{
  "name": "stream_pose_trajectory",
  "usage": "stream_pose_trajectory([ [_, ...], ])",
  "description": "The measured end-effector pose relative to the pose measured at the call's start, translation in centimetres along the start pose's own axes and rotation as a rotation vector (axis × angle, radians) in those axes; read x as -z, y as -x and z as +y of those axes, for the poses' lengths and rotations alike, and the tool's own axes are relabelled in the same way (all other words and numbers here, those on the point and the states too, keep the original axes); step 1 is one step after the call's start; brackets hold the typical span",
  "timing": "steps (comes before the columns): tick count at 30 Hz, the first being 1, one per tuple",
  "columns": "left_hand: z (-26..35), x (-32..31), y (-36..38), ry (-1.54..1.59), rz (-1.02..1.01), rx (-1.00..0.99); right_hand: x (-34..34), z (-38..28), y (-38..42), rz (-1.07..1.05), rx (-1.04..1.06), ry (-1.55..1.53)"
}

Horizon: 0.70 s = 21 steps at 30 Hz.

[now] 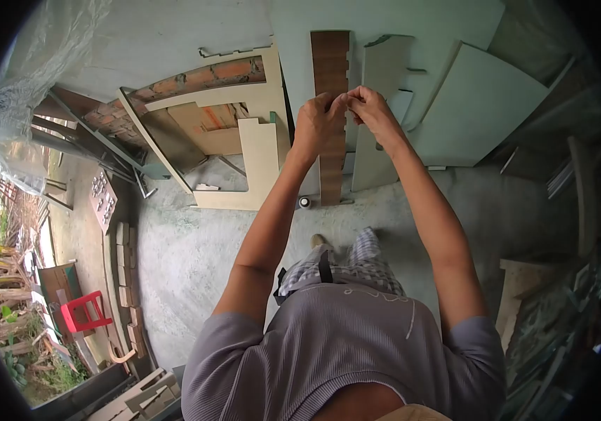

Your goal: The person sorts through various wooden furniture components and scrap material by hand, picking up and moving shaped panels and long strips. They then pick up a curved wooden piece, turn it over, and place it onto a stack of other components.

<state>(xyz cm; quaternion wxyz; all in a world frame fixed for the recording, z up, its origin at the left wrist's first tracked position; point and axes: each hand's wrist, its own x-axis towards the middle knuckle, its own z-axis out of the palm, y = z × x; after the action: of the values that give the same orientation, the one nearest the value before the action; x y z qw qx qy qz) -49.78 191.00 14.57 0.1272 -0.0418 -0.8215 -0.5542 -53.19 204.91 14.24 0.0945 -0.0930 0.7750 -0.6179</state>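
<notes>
Grey floor (184,256), left grip (313,126), right grip (376,119), pinched together, contents unclear

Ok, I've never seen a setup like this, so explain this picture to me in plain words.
There is no machine here: a person is working with a bare left hand and right hand. The single picture comes from a camera worn on the head, looking forward and down, so the top is ahead. The hands meet at the fingertips in front of a notched brown board; anything pinched there is too small to make out. Beside it stands a cream panel with a large opening. A small round item sits on the grey floor.
</notes>
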Motion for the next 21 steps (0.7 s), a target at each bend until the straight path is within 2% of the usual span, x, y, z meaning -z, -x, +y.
stream_pose_trajectory([
  [2,0.4,-0.8,-1.9,-0.022,-0.055,-0.004,1.2,0.5,-1.9,-0.009,-0.016,-0.015],
  [7,-1.0,-4.7,-6.3,-0.046,-0.04,0.005,4.5,2.3,-5.9,-0.038,-0.01,-0.134],
  [9,-1.4,-6.3,-8.5,-0.021,-0.139,0.098,6.8,3.6,-7.7,-0.071,-0.011,-0.159],
  [11,-4.7,-8.5,-11.5,-0.032,-0.097,0.063,9.4,5.7,-9.8,-0.023,-0.068,-0.11],
  [15,-11.3,-11.1,-17.5,0.076,0.027,0.36,16.7,12.7,-14.8,0.013,-0.108,-0.166],
  [17,-14.0,-11.6,-20.1,0.079,0.073,0.424,19.7,15.4,-17.1,0.179,-0.158,-0.243],
  [19,-17.4,-12.5,-22.5,-0.042,0.159,0.389,22.7,17.5,-20.1,0.198,-0.211,-0.239],
  [21,-20.5,-13.2,-24.4,-0.123,0.197,0.39,24.3,19.0,-22.7,0.413,-0.039,0.046],
])
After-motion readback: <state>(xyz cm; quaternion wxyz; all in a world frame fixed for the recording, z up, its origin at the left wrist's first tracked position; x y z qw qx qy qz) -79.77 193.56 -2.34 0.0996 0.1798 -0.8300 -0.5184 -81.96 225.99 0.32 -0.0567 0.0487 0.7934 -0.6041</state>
